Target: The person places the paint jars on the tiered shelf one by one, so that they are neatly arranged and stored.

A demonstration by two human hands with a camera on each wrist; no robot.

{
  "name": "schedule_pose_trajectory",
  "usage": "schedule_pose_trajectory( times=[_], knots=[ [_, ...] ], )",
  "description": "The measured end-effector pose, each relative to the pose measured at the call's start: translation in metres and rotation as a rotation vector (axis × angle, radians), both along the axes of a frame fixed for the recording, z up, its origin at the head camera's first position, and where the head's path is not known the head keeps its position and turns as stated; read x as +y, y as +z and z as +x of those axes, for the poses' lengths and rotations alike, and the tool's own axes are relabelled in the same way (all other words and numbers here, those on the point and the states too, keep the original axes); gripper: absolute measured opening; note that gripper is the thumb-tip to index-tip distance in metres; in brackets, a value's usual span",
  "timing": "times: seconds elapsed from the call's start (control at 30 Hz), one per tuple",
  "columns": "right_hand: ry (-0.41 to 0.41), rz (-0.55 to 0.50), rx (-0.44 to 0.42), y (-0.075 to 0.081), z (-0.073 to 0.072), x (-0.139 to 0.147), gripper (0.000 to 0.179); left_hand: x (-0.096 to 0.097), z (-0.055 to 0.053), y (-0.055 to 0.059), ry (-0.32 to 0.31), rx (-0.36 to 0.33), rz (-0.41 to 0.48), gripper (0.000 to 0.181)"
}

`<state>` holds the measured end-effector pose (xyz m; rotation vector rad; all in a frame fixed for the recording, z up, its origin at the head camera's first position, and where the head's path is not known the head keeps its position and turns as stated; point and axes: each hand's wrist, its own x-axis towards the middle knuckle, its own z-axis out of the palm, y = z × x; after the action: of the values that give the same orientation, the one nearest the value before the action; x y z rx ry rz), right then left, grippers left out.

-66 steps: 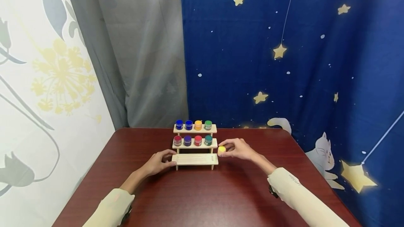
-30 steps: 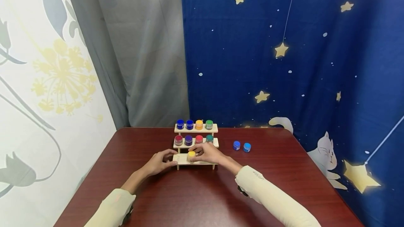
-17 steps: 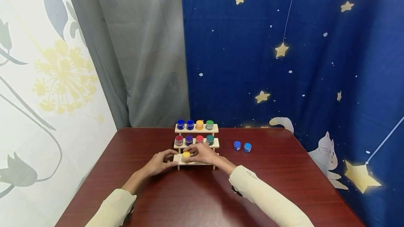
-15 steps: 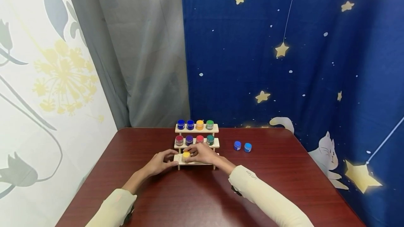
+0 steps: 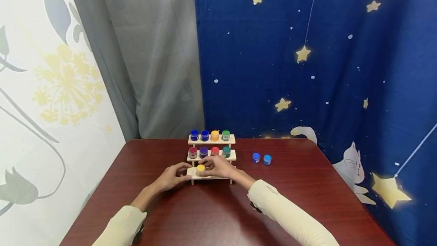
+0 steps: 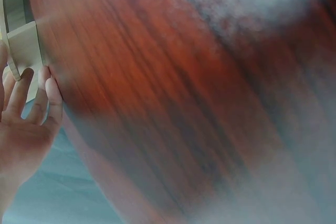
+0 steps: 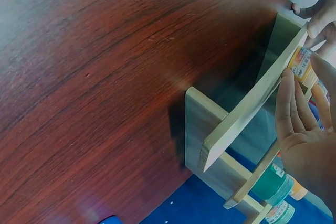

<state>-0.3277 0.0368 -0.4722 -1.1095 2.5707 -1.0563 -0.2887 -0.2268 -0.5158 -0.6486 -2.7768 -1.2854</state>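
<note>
My right hand (image 5: 218, 165) pinches a small yellow-lidded paint jar (image 5: 200, 169) between thumb and fingers. That jar stands upright toward the left of the lowest shelf of a three-tier wooden rack (image 5: 190, 172). The right wrist view shows the jar's label (image 7: 301, 66) facing the front edge. At the rack's left end, my left hand (image 5: 170, 175) holds the lowest shelf, thumb in front and index finger behind. In the left wrist view its fingertips (image 6: 51, 85) lie near the rack's leg. A red jar (image 5: 215, 151) and a purple jar (image 5: 203, 152) sit on the middle shelf.
The middle shelf also bears a dark red jar (image 5: 192, 152) and a dark green jar (image 5: 226, 152). Blue, orange and green jars (image 5: 225, 136) line the top shelf. Two blue jars (image 5: 256, 158) stand on the brown table (image 5: 211, 215), right of the rack. Curtains hang behind.
From the rack's right side, my right hand has carried the yellow jar onto the lowest shelf and leftward along it. During the last half second both hands stay nearly still.
</note>
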Motion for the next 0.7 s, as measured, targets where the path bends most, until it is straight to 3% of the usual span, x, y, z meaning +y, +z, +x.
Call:
schedule_pose_trajectory(
  times=[0.7],
  knots=[
    [0.032, -0.05, 0.011, -0.003, 0.002, 0.053, 0.038, 0.002, 0.001, 0.001, 0.016, 0.001, -0.013, 0.04]
  ],
)
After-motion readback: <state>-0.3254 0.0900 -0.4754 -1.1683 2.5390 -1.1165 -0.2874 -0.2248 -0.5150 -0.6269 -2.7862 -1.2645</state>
